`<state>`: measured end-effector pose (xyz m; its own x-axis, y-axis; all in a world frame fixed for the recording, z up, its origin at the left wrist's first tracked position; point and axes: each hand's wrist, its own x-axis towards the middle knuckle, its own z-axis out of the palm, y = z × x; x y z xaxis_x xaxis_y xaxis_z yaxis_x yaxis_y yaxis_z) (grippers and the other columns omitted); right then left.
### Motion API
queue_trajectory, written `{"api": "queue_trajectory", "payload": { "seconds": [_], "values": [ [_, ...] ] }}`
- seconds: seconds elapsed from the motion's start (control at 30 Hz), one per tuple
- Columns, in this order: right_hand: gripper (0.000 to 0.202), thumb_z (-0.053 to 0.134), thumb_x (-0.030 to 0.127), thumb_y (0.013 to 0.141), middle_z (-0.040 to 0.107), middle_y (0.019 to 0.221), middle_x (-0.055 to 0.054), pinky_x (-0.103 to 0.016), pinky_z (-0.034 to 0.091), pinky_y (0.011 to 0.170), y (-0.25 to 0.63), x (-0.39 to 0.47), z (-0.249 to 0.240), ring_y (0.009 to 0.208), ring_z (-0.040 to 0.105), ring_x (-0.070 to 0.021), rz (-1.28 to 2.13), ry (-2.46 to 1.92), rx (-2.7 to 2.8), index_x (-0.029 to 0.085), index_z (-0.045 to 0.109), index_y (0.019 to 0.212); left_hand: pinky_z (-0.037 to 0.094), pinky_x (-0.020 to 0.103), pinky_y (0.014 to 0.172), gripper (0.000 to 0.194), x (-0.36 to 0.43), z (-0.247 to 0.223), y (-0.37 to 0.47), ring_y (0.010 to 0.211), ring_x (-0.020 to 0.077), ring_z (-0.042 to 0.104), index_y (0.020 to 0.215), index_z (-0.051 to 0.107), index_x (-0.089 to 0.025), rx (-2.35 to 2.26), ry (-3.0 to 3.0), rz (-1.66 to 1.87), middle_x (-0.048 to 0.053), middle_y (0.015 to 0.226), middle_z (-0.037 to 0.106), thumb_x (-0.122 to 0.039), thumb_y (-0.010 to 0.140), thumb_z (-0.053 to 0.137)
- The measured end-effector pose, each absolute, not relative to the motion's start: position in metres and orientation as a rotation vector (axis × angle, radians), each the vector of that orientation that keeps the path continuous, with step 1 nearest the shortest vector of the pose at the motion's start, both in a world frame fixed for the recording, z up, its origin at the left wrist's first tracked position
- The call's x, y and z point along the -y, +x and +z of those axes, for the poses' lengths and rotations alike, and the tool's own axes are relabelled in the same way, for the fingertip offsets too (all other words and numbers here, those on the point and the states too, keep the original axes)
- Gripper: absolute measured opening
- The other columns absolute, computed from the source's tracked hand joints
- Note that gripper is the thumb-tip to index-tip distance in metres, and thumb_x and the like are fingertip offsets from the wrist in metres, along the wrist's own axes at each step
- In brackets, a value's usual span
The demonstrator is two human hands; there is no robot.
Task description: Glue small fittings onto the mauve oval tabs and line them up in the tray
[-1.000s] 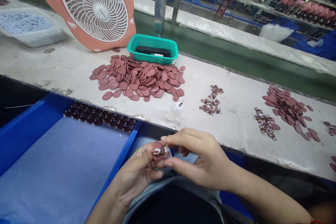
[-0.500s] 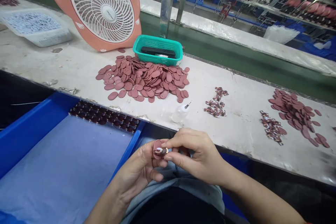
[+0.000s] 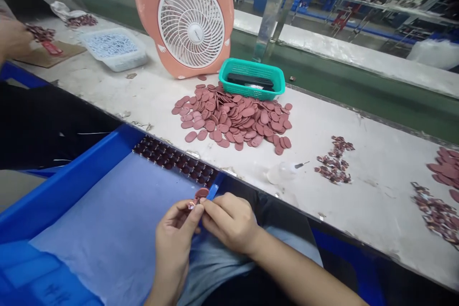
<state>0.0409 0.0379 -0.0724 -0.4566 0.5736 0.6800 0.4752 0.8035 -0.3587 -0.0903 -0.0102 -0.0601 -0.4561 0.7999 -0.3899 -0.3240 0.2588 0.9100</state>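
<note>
Legible text: none. A small dark logo sits on the round hub [image 3: 196, 33] of the orange fan [image 3: 147, 9]; its lettering is too small and blurred to read. Raised marks resembling written characters show on the blue plastic [image 3: 53, 290] at the lower left edge of the view; they are too faint and soft to transcribe.

The left hand [image 3: 175, 239] and right hand [image 3: 231, 222] meet over the blue tray [image 3: 107, 210], pinching a small reddish piece [image 3: 201, 194]. On the desk [image 3: 143, 100], reddish ovals [image 3: 233, 119] lie heaped against the green basket [image 3: 253, 91], with the fan [image 3: 195, 33] just behind and a clear bottle [image 3: 281, 173] near the edge.
</note>
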Motion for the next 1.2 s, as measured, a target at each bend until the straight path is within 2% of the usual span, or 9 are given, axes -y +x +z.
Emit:
{"api": "queue_trajectory", "payload": {
  "seconds": [0.27, 0.33, 0.47, 0.6, 0.77, 0.93, 1.03, 1.13, 1.2],
  "values": [
    [0.016, 0.057, 0.025, 0.096, 0.067, 0.07, -0.003, -0.027, 0.045, 0.051, 0.034, -0.039, -0.08, 0.056, 0.058, -0.0142, 0.2, -0.759, 2.204, 0.013, 0.068, 0.098, 0.056, 0.031, 0.066, 0.037, -0.021, -0.103, -0.149, 0.094, 0.0277, 0.07, 0.096, 0.068, -0.018, -1.824, 0.631, 1.198, 0.009, 0.098, 0.074, -0.049, 0.076, 0.076],
    [0.015, 0.056, 0.022, 0.096, 0.067, 0.07, -0.003, -0.027, 0.044, 0.05, 0.045, -0.034, -0.082, 0.055, 0.056, -0.014, 0.216, -0.765, 2.225, 0.013, 0.068, 0.098, 0.056, 0.035, 0.071, 0.034, -0.04, -0.121, -0.172, 0.096, 0.03, 0.07, 0.095, 0.069, -0.018, -1.969, 0.735, 1.091, 0.011, 0.099, 0.075, -0.048, 0.078, 0.073],
    [0.013, 0.056, 0.017, 0.096, 0.067, 0.07, -0.004, -0.028, 0.043, 0.051, 0.069, -0.023, -0.086, 0.056, 0.057, -0.0147, 0.25, -0.841, 2.249, 0.013, 0.067, 0.1, 0.051, 0.047, 0.09, 0.026, -0.074, -0.154, -0.206, 0.1, 0.0274, 0.066, 0.097, 0.071, -0.017, -2.182, 0.967, 0.768, 0.007, 0.104, 0.073, -0.041, 0.086, 0.07],
    [0.012, 0.056, 0.014, 0.095, 0.067, 0.072, -0.005, -0.027, 0.045, 0.053, 0.087, -0.016, -0.092, 0.058, 0.057, -0.0152, 0.267, -0.922, 2.244, 0.013, 0.067, 0.101, 0.054, 0.049, 0.088, 0.033, -0.091, -0.173, -0.219, 0.102, 0.0262, 0.066, 0.115, 0.065, -0.017, -2.269, 1.069, 0.507, 0.009, 0.116, 0.068, -0.041, 0.093, 0.063],
    [0.013, 0.058, 0.013, 0.094, 0.068, 0.075, -0.005, -0.026, 0.047, 0.055, 0.1, -0.014, -0.096, 0.06, 0.058, -0.0144, 0.248, -0.979, 2.217, 0.015, 0.067, 0.104, 0.055, 0.049, 0.087, 0.035, -0.102, -0.185, -0.221, 0.103, 0.0263, 0.065, 0.121, 0.063, -0.018, -2.354, 1.114, 0.315, 0.01, 0.121, 0.066, -0.039, 0.093, 0.062],
    [0.012, 0.059, 0.011, 0.094, 0.068, 0.074, -0.006, -0.027, 0.048, 0.054, 0.102, -0.017, -0.093, 0.059, 0.058, -0.0151, 0.23, -0.982, 2.198, 0.013, 0.066, 0.103, 0.055, 0.048, 0.086, 0.034, -0.11, -0.19, -0.22, 0.101, 0.0255, 0.066, 0.119, 0.063, -0.018, -2.393, 1.144, 0.224, 0.01, 0.119, 0.066, -0.039, 0.093, 0.062],
    [0.013, 0.06, 0.009, 0.092, 0.067, 0.074, -0.005, -0.027, 0.047, 0.052, 0.108, -0.016, -0.086, 0.058, 0.057, -0.0151, 0.207, -0.974, 2.184, 0.013, 0.066, 0.104, 0.056, 0.046, 0.082, 0.032, -0.11, -0.185, -0.22, 0.093, 0.0234, 0.067, 0.112, 0.066, -0.017, -2.417, 1.167, 0.243, 0.008, 0.109, 0.069, -0.042, 0.092, 0.063],
    [0.022, 0.063, 0.006, 0.088, 0.066, 0.075, -0.004, -0.027, 0.049, 0.054, 0.126, -0.01, -0.073, 0.061, 0.058, -0.015, 0.135, -0.955, 2.134, 0.014, 0.065, 0.109, 0.055, 0.047, 0.072, 0.033, -0.101, -0.17, -0.217, 0.077, 0.0266, 0.067, 0.097, 0.073, -0.019, -2.462, 1.255, 0.401, 0.006, 0.083, 0.072, -0.049, 0.084, 0.069],
    [0.031, 0.064, 0.002, 0.085, 0.064, 0.08, -0.004, -0.028, 0.05, 0.059, 0.142, -0.007, -0.064, 0.067, 0.059, -0.0153, 0.026, -0.982, 2.015, 0.015, 0.065, 0.113, 0.054, 0.047, 0.069, 0.036, -0.093, -0.154, -0.209, 0.073, 0.0292, 0.066, 0.098, 0.075, -0.019, -2.517, 1.358, 0.627, 0.009, 0.08, 0.072, -0.052, 0.084, 0.066]
  ]
}}
